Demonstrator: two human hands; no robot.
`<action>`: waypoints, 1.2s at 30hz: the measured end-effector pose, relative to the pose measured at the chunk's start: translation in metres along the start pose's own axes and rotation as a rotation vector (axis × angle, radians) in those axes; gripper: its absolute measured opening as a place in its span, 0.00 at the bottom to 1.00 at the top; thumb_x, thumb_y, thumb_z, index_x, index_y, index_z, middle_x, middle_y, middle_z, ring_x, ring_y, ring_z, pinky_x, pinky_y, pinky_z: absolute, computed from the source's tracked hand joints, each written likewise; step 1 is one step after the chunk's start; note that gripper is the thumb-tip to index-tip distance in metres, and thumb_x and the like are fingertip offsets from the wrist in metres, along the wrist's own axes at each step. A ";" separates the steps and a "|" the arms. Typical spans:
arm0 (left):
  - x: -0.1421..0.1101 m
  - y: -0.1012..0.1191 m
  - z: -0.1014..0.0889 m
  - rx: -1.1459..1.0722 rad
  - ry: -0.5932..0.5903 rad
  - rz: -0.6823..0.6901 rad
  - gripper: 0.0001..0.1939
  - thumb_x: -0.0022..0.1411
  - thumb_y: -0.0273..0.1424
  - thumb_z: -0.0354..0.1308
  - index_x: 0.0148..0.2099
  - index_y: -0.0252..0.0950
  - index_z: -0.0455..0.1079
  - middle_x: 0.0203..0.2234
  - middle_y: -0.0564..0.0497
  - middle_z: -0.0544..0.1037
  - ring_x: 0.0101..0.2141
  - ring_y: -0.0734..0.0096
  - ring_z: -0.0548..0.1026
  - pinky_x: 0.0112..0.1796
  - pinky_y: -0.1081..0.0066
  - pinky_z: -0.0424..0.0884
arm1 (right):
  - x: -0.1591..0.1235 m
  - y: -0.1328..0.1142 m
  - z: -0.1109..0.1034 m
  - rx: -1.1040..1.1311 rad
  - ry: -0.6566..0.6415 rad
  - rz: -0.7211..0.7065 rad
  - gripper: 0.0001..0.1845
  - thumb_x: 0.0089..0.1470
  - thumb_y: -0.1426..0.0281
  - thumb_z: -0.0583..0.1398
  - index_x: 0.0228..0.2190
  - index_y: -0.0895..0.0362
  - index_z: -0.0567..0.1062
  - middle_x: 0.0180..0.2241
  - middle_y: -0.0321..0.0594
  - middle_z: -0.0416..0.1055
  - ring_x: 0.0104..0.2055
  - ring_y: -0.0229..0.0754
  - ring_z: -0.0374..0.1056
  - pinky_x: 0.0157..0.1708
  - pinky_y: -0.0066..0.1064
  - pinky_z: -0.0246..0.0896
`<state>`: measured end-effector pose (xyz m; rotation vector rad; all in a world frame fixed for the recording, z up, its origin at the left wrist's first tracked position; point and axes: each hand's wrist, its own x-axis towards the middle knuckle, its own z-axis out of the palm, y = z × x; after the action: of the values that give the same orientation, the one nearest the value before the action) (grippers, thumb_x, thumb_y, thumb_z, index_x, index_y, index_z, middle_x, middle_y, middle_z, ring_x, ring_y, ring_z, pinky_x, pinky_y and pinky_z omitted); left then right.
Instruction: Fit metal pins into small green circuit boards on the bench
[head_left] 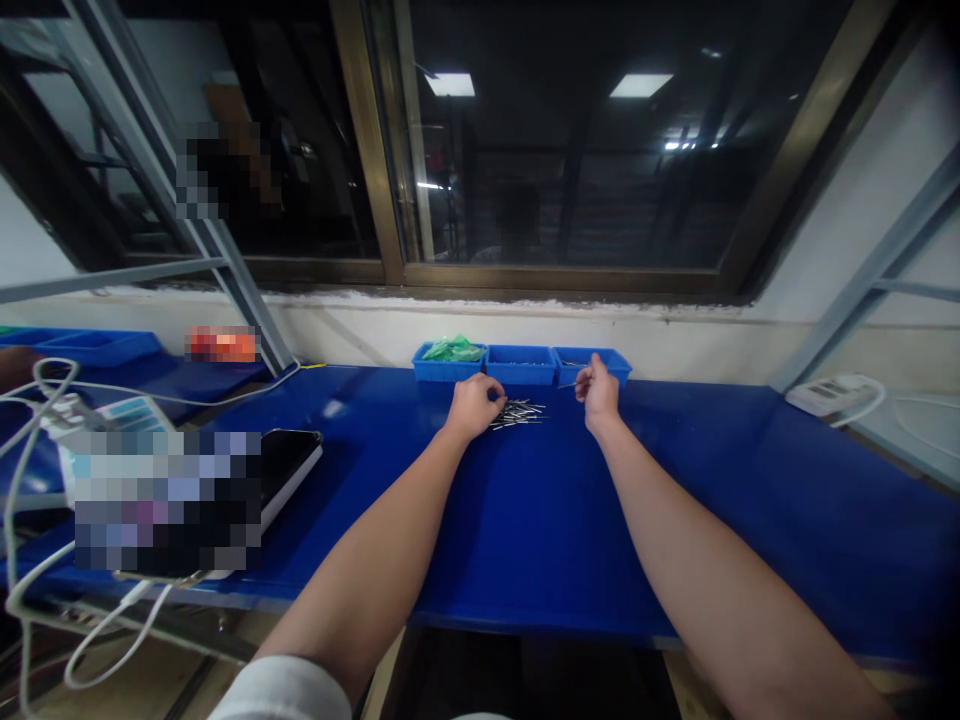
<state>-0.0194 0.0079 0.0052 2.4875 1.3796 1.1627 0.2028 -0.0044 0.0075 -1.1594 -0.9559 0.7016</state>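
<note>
A pile of thin metal rods (519, 413) lies on the blue tabletop, too small to name more exactly. My left hand (474, 405) rests at the pile's left edge, its fingers curled with thumb and forefinger close together; what they grip, if anything, is hidden. Just in front of the right blue bin (622, 368), my right hand (598, 393) pinches a thin metal rod (568, 385) that points left. More thin pieces lie in that bin. The middle blue bin (520, 377) holds small bits, and a green plastic bag (454, 350) fills the left blue bin (439, 372).
At left on the blue table (525, 560) stands a phone-like device (289, 450) with white cables (146, 590). A white power strip (836, 395) lies at the right end. Grey metal posts (251, 300) rise near the window. Another person's hand (19, 362) shows far left.
</note>
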 end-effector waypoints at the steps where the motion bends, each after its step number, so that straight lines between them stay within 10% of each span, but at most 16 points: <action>1: 0.000 0.000 0.000 -0.003 0.001 0.007 0.04 0.51 0.30 0.58 0.31 0.37 0.73 0.30 0.51 0.75 0.33 0.69 0.72 0.38 0.70 0.68 | 0.001 0.000 -0.001 0.051 0.049 0.015 0.30 0.47 0.42 0.46 0.15 0.55 0.62 0.11 0.34 0.57 0.14 0.33 0.53 0.14 0.26 0.44; 9: -0.002 0.006 -0.003 -0.005 -0.052 0.018 0.04 0.52 0.28 0.56 0.32 0.37 0.72 0.31 0.51 0.75 0.35 0.68 0.72 0.38 0.70 0.67 | -0.001 -0.002 0.001 0.115 0.043 0.109 0.29 0.46 0.43 0.50 0.15 0.56 0.63 0.10 0.33 0.57 0.13 0.32 0.52 0.12 0.24 0.43; 15: -0.002 0.006 -0.001 0.005 -0.063 0.029 0.04 0.52 0.29 0.56 0.32 0.37 0.71 0.31 0.51 0.74 0.34 0.68 0.72 0.38 0.70 0.67 | 0.003 -0.004 -0.007 0.231 0.063 0.011 0.28 0.49 0.48 0.48 0.40 0.57 0.69 0.35 0.44 0.74 0.26 0.37 0.67 0.17 0.26 0.55; 18: -0.002 0.005 -0.001 0.008 -0.065 0.036 0.04 0.52 0.29 0.56 0.32 0.37 0.71 0.31 0.51 0.74 0.34 0.68 0.72 0.38 0.70 0.67 | 0.005 -0.001 -0.008 0.214 0.089 0.054 0.29 0.49 0.49 0.48 0.40 0.58 0.69 0.33 0.45 0.74 0.24 0.37 0.66 0.17 0.25 0.54; 28: -0.002 0.004 -0.002 -0.003 -0.066 0.037 0.05 0.52 0.33 0.58 0.32 0.37 0.69 0.31 0.51 0.73 0.35 0.67 0.72 0.39 0.68 0.67 | -0.016 0.008 0.011 -0.703 -0.328 -0.221 0.06 0.41 0.69 0.59 0.24 0.54 0.78 0.28 0.37 0.75 0.32 0.42 0.69 0.35 0.31 0.60; 36: -0.010 0.011 0.001 0.055 -0.370 0.073 0.39 0.51 0.56 0.51 0.58 0.34 0.59 0.54 0.42 0.65 0.54 0.55 0.63 0.52 0.64 0.60 | -0.018 0.009 0.013 -0.909 -0.444 -0.266 0.08 0.45 0.71 0.57 0.26 0.55 0.78 0.31 0.40 0.75 0.35 0.41 0.68 0.37 0.29 0.58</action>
<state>-0.0144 -0.0058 0.0033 2.6346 1.2414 0.6324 0.1830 -0.0116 -0.0039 -1.6362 -1.8811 0.2883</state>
